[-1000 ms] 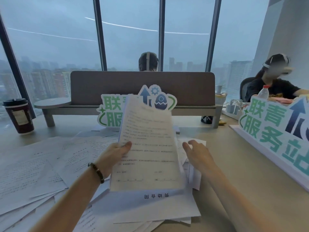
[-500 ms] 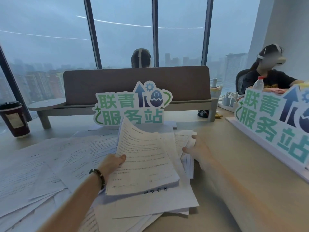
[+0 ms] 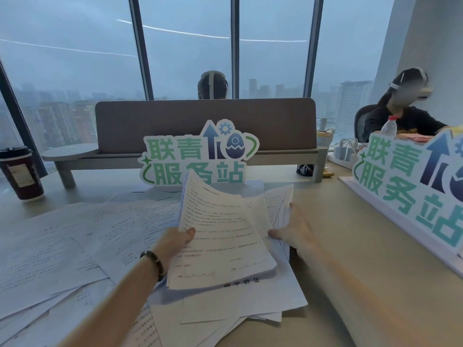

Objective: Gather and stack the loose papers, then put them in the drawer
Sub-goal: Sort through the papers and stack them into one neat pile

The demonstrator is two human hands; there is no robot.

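A sheaf of printed papers (image 3: 220, 241) lies tilted over the pile in front of me. My left hand (image 3: 175, 242), with a bead bracelet on the wrist, pinches its left edge, thumb on top. My right hand (image 3: 293, 229) reaches into the loose sheets (image 3: 278, 204) just right of the sheaf, thumb against the sheaf's right edge and fingers spread over those sheets. More loose papers (image 3: 62, 249) are scattered across the left of the desk, and a messy pile (image 3: 225, 306) sits under the sheaf. No drawer is in view.
A green-lettered sign (image 3: 198, 156) stands behind the papers, a second sign (image 3: 406, 184) along the right. A dark coffee cup (image 3: 20, 174) stands far left. A grey desk divider (image 3: 205, 126) runs across the back. Two people sit beyond the divider and at the far right.
The sheaf in my left hand has come down from upright to lie low over the pile. My right hand has moved forward onto the loose sheets at the right.
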